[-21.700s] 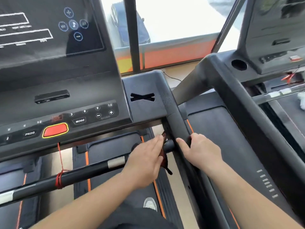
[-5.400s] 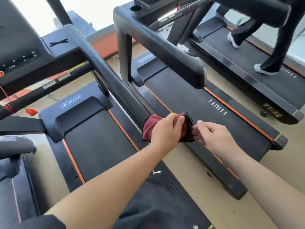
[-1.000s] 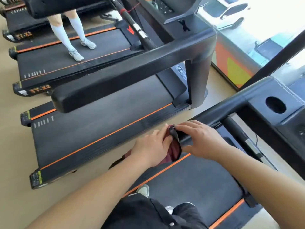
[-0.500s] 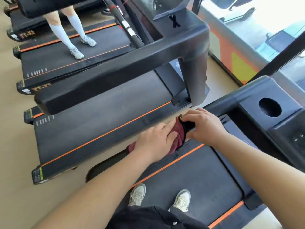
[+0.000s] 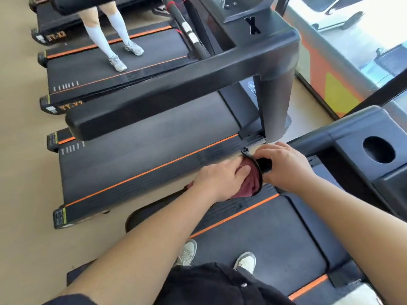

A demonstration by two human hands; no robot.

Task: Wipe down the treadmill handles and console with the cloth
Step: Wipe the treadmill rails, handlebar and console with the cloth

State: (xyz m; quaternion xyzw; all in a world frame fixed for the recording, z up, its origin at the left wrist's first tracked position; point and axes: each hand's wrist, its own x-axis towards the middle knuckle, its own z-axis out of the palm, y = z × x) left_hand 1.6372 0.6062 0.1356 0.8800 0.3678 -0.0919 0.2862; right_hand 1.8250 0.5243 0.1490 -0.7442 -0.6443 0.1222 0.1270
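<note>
The dark red cloth point(image 5: 250, 183) sat wrapped round the handle point(image 5: 312, 140) about midway between its free end and the console corner. The left hand point(image 5: 220, 180) lay over the cloth, fingers pressed together and curled onto the fabric. The right hand point(image 5: 284, 166) was curled round the handle just beside it, its fingertips touching the cloth's black edge; whether they actually pinched that edge could not be told. Several things could probably go wrong from here. If the left hand slid without a firm wrap, the cloth would likely bunch and wipe only the top, leaving the underside untouched. A loose grip near the free end could let the cloth slip off and drop onto the belt point(image 5: 264, 234). The right hand also sat in the path towards the console corner, so that stretch could be skipped unless it shifted. The console itself showed only as a corner at the right edge and looked not yet reached. Counted: one cloth, two hands, one cup-holder hole point(image 5: 378, 150), two pale shoes point(image 5: 187, 252) on the belt, and another person's two legs point(image 5: 97, 29) on a treadmill well apart, beyond the neighbouring handle point(image 5: 176, 93).
</note>
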